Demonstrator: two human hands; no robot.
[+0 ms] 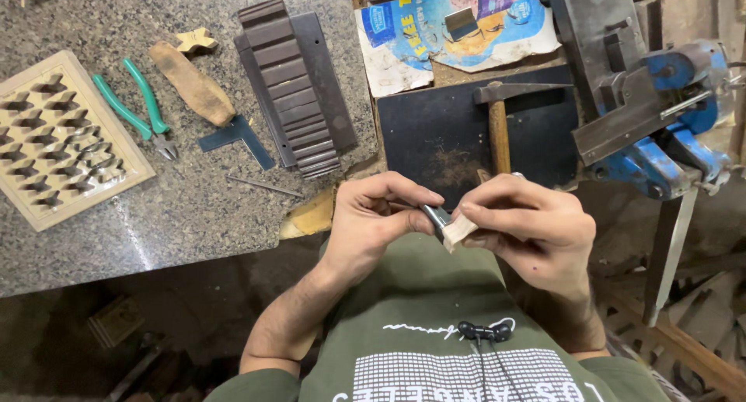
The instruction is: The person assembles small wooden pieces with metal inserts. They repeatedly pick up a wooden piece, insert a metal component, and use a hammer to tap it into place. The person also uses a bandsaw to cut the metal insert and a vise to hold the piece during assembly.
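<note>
Pinching a small pale wood block [458, 231] between right hand [528, 231] fingers, the left hand [373, 219] grips a stiff metal tool [434, 214] against it; the block looks light, rigid, best held by its sides.

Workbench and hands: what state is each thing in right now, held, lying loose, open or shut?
Small wood piece: pinched in the right hand.
Metal tool: gripped by the left hand, tip against the wood.
Pliers: lying on the stone top, handles spread.
Hammer: lying idle on the dark board.
Blue vise: clamped on a metal bar.
Carved panel: lying flat.
</note>
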